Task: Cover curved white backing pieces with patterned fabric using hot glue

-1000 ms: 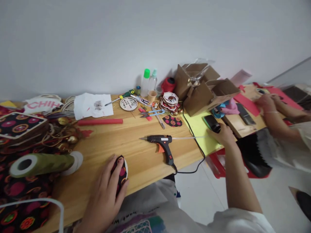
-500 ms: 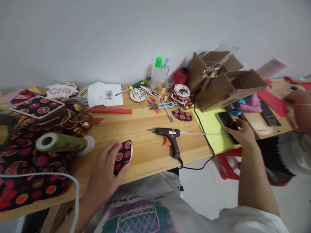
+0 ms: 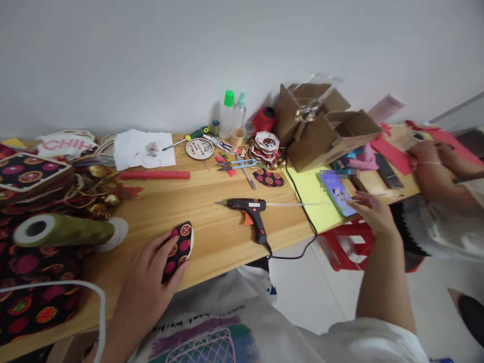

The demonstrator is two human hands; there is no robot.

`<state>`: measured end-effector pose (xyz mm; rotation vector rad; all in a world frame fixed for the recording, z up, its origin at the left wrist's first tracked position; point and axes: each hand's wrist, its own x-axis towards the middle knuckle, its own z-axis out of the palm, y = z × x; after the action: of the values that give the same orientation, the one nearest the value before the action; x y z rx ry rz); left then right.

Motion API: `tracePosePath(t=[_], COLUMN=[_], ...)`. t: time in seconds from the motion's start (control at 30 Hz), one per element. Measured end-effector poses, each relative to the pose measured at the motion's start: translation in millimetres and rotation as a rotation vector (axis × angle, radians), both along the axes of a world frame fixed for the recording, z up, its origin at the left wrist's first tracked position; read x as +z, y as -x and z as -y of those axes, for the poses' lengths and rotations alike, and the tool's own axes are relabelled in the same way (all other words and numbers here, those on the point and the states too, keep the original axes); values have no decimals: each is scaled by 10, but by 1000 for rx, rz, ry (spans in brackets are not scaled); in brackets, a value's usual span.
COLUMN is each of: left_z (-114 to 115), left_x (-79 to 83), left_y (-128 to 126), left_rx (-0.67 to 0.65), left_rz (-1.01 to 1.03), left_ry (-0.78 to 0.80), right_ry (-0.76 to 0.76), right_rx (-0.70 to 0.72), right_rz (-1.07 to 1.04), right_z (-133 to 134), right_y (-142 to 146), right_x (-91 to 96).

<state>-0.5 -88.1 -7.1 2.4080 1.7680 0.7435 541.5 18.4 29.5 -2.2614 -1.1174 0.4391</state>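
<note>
My left hand (image 3: pixel 145 275) rests on the wooden table, thumb and fingers closed around a dark fabric piece with a pink and orange fruit pattern and a white edge (image 3: pixel 180 247). On the right, my right hand (image 3: pixel 376 212) is at the lower edge of a smartphone (image 3: pixel 338 194) with a lit screen, fingers apart; a fingertip appears to touch the screen. The phone lies on yellow paper (image 3: pixel 308 194). Between my hands lies a black hot glue gun (image 3: pixel 251 209), nozzle to the left and a glue stick in its rear. A matching fabric piece (image 3: pixel 268 177) lies behind it.
At left are a green thread spool (image 3: pixel 68 230), patterned cloth (image 3: pixel 41 282) and gold bells (image 3: pixel 112 200). Scissors (image 3: pixel 238 164), bottles (image 3: pixel 227 118) and cardboard boxes (image 3: pixel 313 143) stand or lie along the back. A black cord (image 3: pixel 312 217) crosses the front edge. Another person's hands (image 3: pixel 431 156) are at right.
The phone's dark screen has lit up, and my right hand's fingers have shifted along its lower edge. The view has turned right. My left hand still holds the fabric piece.
</note>
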Motion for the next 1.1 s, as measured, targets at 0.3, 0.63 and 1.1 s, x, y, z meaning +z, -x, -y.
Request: tracePosePath(t=[0.3,0.63,1.1], left_z=[-115,-126,-120], left_x=[36,-4,27], left_y=[-123,-125,-140], left_rx=[-52,-55,-64], left_rz=[-17,-70,-88], left_ry=[-51,-92,-66], right_ry=[189,177,241], right_rx=[-98,63,102], right_rz=[-11,-100,-67], right_z=[-314,59,-21], right_y=[-217,-247,-284], right_x=[-84,98,54])
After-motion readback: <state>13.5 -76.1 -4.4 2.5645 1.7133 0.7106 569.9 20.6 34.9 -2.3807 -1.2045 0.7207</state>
